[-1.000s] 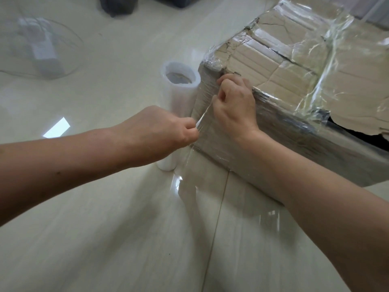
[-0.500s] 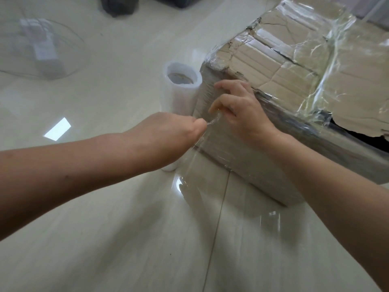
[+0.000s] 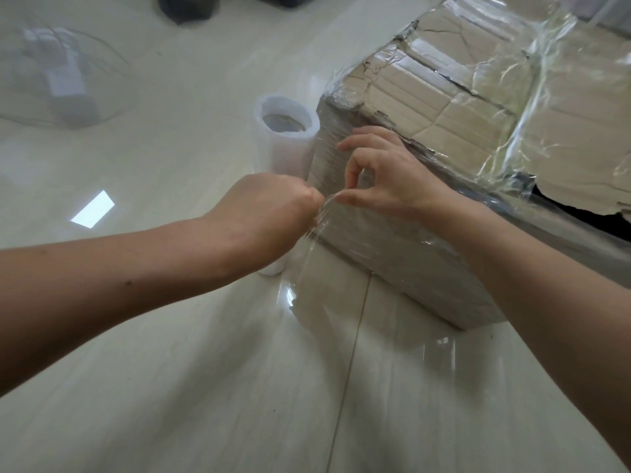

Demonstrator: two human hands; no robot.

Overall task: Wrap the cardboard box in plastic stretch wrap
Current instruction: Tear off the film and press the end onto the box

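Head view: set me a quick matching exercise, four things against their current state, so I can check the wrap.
1 left hand
2 right hand
3 stretch wrap roll
4 cardboard box

A upright on the floor
B partly covered in film
C thumb and forefinger pinch the film
D fist grips the film

Pairs: 1-D, 2-C, 3-A, 4-B

The left hand (image 3: pixel 269 213) shows us its knuckles, so its fingertips, and just where their grip takes the film (image 3: pixel 327 204), are out of sight. Its wrist covers the lower part of the roll (image 3: pixel 285 145) standing behind. The box (image 3: pixel 444 97) runs off the top and right edges, two dark things (image 3: pixel 187 8) are cropped at the top, and a hazy clear shape (image 3: pixel 58 83) far left on the floor is too blurred to name.
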